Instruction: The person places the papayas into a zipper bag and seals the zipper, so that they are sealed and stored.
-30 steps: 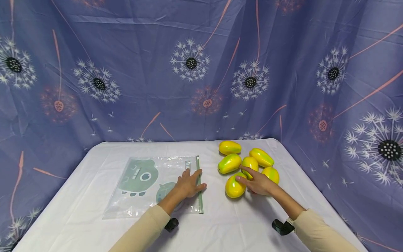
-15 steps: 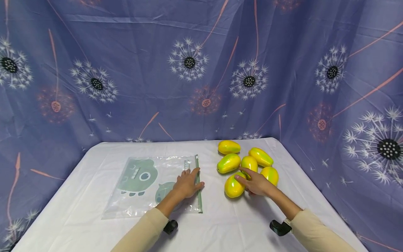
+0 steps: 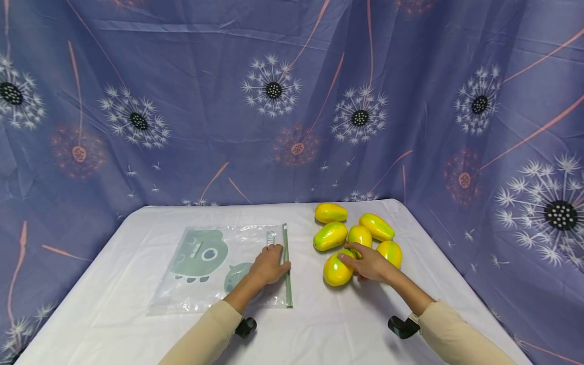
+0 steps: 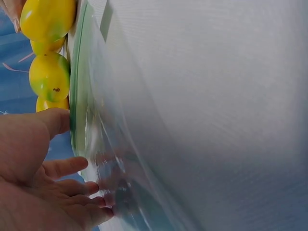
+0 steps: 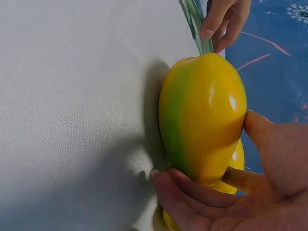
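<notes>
My right hand (image 3: 370, 264) grips a glossy yellow-green papaya (image 3: 338, 268), the nearest of several. In the right wrist view, the thumb presses one side of that papaya (image 5: 204, 115) and the fingers curl round its lower end. To the left lies a flat, clear zip bag (image 3: 182, 291) printed with green cartoon creatures. My left hand (image 3: 267, 264) is at the bag's right edge, pinching near the green zip strip (image 3: 289, 296). The left wrist view has the thumb against the strip (image 4: 76, 86) and the fingertips on the clear plastic.
More papayas (image 3: 330, 236) lie close together behind and beside the right hand. A white cloth (image 3: 315, 329) covers the table. Blue dandelion-print curtains (image 3: 205, 101) hang behind it and along the sides.
My left fingers have drawn in and curled more, and the thumb has come back to the zip strip. The right hand keeps its place at the front papaya.
</notes>
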The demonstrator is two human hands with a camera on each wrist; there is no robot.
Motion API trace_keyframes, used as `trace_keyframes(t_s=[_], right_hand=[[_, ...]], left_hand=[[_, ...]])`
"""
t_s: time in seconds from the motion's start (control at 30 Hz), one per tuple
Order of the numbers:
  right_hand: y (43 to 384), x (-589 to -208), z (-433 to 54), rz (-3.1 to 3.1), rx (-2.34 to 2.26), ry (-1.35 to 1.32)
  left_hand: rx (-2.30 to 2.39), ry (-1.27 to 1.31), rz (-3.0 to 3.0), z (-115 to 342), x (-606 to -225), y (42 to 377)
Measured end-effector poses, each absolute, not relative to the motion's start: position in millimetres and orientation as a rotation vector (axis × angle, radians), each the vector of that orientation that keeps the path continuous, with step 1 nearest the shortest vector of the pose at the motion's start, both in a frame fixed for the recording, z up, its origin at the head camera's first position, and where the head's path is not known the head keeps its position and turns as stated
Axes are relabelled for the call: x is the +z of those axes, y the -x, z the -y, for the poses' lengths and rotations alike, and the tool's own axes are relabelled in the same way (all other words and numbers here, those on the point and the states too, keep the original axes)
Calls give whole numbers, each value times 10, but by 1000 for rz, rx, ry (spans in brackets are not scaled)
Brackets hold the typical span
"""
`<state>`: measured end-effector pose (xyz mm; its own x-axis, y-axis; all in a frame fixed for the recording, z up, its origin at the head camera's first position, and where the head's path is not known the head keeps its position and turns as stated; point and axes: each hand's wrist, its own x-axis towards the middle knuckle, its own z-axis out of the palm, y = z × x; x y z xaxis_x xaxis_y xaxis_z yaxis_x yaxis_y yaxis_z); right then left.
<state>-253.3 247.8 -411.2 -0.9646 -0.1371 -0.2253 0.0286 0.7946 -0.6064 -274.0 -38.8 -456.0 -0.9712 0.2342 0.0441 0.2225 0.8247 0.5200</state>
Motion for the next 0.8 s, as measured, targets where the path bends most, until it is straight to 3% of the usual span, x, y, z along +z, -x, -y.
trace_keyframes(t_s=[0.8], right_hand=[[2548, -4025, -2329, -2680, -1052, 62]], left_hand=[[972, -348, -2972, 512, -4449, 2902]])
